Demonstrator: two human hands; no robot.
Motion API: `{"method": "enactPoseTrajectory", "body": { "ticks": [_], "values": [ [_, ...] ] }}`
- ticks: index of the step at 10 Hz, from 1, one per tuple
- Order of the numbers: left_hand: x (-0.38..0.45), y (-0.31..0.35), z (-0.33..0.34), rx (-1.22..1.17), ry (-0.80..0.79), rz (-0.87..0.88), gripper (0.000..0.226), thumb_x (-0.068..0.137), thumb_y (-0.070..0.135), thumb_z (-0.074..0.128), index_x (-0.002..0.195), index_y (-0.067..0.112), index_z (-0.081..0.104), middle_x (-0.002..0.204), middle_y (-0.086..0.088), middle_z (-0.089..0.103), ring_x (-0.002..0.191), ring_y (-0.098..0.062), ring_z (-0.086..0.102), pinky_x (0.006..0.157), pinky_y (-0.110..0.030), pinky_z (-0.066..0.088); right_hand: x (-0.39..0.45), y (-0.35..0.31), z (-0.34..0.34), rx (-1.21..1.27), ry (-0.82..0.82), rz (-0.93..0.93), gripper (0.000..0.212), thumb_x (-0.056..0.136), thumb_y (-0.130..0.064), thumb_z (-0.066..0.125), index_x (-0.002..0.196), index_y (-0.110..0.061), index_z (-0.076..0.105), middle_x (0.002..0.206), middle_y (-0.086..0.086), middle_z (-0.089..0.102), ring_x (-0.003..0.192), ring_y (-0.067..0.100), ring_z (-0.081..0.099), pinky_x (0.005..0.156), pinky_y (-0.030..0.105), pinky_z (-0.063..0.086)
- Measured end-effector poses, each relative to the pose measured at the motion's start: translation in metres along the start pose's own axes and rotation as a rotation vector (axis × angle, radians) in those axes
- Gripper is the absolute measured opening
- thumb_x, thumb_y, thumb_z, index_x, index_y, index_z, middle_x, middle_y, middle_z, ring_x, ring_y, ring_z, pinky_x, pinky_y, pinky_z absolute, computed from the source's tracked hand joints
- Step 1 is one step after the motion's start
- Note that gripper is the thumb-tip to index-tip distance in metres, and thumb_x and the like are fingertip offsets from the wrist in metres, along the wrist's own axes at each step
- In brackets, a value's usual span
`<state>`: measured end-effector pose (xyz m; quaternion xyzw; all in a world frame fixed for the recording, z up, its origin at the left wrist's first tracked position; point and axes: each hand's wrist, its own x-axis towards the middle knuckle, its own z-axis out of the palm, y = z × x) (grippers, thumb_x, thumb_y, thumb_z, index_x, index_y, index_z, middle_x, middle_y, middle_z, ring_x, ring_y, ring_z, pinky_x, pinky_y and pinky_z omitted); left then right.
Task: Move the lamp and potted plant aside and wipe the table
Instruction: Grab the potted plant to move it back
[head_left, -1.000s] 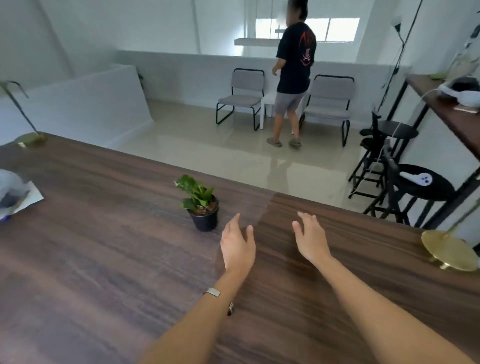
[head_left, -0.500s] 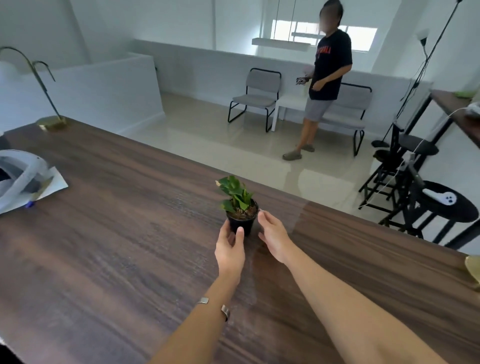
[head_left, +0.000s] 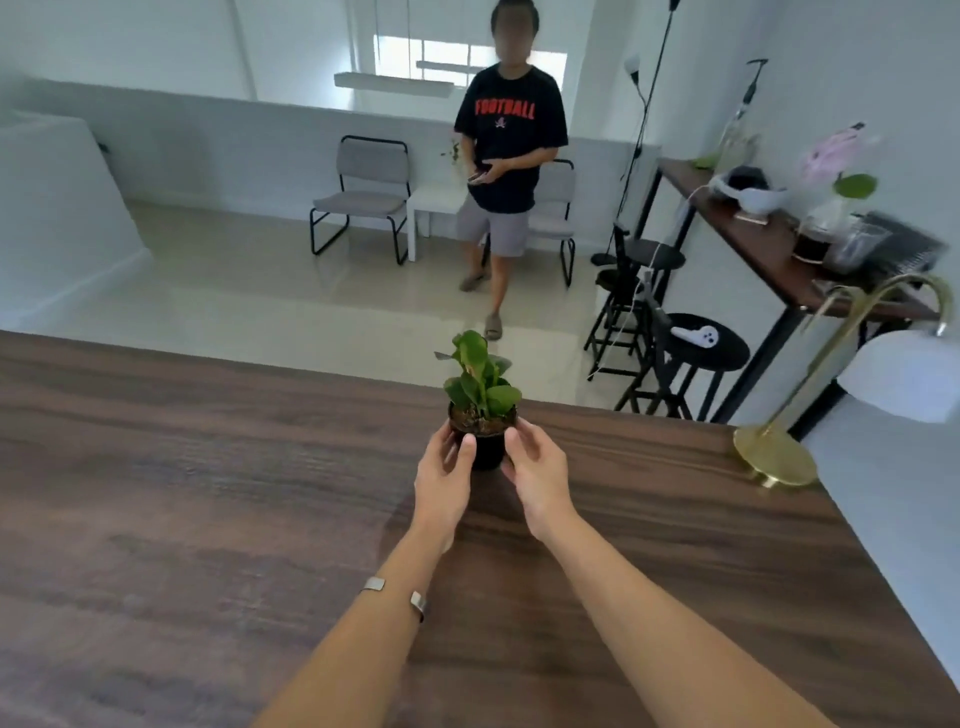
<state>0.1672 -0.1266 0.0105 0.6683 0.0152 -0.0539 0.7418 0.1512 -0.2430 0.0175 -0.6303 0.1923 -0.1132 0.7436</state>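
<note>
Two hands cup the potted plant (head_left: 482, 415) at frame centre: the left hand (head_left: 442, 480) curls against the black pot's left side with thumb on its front, the right hand (head_left: 537, 475) against its right side, fingers wrapped behind. The pot stands near the far edge of the dark wooden table (head_left: 182, 519). The brass lamp (head_left: 779, 452) sits at the table's right edge, well apart. A silver bracelet (head_left: 395, 592) circles the left wrist.

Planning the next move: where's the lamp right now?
In the head view the lamp stands on its brass base at the table's far right edge, right of the potted plant held between both hands.
</note>
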Motion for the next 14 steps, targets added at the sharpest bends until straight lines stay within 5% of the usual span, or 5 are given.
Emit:
{"method": "enactPoseTrajectory", "body": {
  "ticks": [5, 8, 10, 12, 14],
  "values": [
    [-0.016, -0.029, 0.236, 0.046, -0.348, -0.095, 0.032, 0.091, 0.029, 0.061, 0.123, 0.028, 0.058, 0.107, 0.017, 0.064, 0.095, 0.01, 0.055, 0.081, -0.014, 0.042, 0.019, -0.022, -0.218, 0.032, 0.555, -0.005, 0.022, 0.093, -0.027, 0.064, 0.114, -0.019, 0.066, 0.113, 0.0, 0.068, 0.107, 0.017, 0.064, 0.094, 0.039, 0.056],
    [-0.002, -0.037, 0.284, 0.093, -0.356, -0.131, 0.036, 0.09, 0.026, 0.062, 0.125, 0.026, 0.056, 0.114, 0.011, 0.062, 0.091, 0.007, 0.054, 0.086, -0.018, 0.04, 0.054, -0.027, -0.26, 0.023, 0.577, 0.038, 0.023, 0.093, -0.024, 0.063, 0.116, -0.024, 0.065, 0.106, -0.004, 0.068, 0.092, 0.014, 0.067, 0.092, 0.038, 0.056],
    [0.007, -0.039, 0.295, 0.14, -0.397, -0.128, 0.043, 0.091, 0.026, 0.062, 0.132, 0.019, 0.052, 0.13, 0.002, 0.059, 0.112, -0.006, 0.053, 0.105, -0.032, 0.042, 0.062, -0.032, -0.274, -0.011, 0.537, 0.038, 0.012, 0.093, -0.025, 0.062, 0.101, -0.034, 0.065, 0.111, 0.0, 0.069, 0.105, 0.018, 0.066, 0.098, 0.04, 0.053],
    [0.0, -0.029, 0.289, 0.24, -0.451, -0.154, 0.059, 0.092, 0.031, 0.059, 0.145, 0.017, 0.037, 0.143, -0.002, 0.049, 0.13, -0.015, 0.045, 0.109, -0.032, 0.036, 0.057, -0.04, -0.28, -0.13, 0.47, 0.096, 0.041, 0.096, -0.034, 0.056, 0.136, -0.025, 0.055, 0.128, 0.004, 0.063, 0.122, 0.021, 0.057, 0.109, 0.045, 0.043],
    [-0.032, -0.014, 0.245, 0.361, -0.373, -0.071, 0.058, 0.092, 0.034, 0.058, 0.144, 0.019, 0.038, 0.143, -0.002, 0.05, 0.128, -0.013, 0.049, 0.104, -0.025, 0.037, 0.013, -0.057, -0.276, -0.119, 0.381, 0.124, 0.041, 0.098, -0.024, 0.055, 0.137, -0.013, 0.054, 0.109, -0.001, 0.062, 0.104, 0.018, 0.06, 0.104, 0.038, 0.047]
  ]
}}
